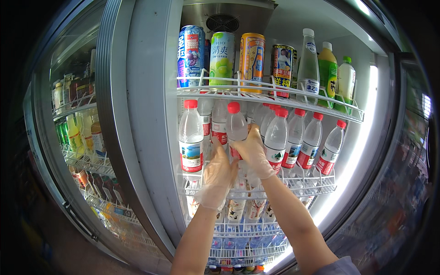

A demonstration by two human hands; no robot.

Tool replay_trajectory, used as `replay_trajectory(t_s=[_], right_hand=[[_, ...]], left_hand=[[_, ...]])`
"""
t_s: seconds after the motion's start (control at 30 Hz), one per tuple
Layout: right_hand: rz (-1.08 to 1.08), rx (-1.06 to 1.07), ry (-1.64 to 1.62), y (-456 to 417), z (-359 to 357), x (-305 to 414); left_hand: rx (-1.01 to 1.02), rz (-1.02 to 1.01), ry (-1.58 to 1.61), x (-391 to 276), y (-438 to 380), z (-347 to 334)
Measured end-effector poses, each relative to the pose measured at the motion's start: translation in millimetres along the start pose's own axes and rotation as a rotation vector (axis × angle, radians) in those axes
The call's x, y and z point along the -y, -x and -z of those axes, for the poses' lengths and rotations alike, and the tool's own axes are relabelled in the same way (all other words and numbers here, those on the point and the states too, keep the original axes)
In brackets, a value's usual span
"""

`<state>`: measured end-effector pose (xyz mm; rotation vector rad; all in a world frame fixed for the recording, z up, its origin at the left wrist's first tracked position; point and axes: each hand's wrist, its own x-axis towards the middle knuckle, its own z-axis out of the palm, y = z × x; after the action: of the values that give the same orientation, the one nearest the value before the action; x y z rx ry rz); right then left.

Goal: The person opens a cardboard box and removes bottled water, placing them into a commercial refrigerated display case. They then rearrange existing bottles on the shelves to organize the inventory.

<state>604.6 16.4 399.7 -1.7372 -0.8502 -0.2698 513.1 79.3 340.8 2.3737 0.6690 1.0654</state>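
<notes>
Both of my hands wear thin clear gloves and reach into an open drinks fridge. My right hand grips a red-capped clear water bottle, thumb in front and fingers round its right side. My left hand is just left of that bottle's lower part, thumb and fingers apart; whether it touches the bottle is unclear. Another red-capped bottle with a landscape label stands left of my hands. To their right, the front bottle heads several similar ones. My hands cover the held bottle's base.
The wire shelf's front rail runs below the bottles. Above, a white wire shelf carries drink cans and bottles. A grey door post stands left, and a bright light strip lines the right wall. Lower shelves hold more bottles.
</notes>
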Motion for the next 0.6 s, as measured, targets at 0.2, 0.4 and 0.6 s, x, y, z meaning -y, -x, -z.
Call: replay_trajectory(t_s=[0.2, 0.4, 0.6], right_hand=[[0.267, 0.16, -0.024, 33.2, 7.0, -3.8], [0.332, 0.014, -0.412, 36.0, 7.2, -7.6], [0.243, 0.288, -0.824, 62.9, 67.3, 25.1]], left_hand=[[0.08, 0.017, 0.113, -1.0, 2.7, 5.4], [0.104, -0.086, 0.187, -6.6, 8.8, 13.9], [0.124, -0.207, 0.364, -17.7, 14.5, 23.0]])
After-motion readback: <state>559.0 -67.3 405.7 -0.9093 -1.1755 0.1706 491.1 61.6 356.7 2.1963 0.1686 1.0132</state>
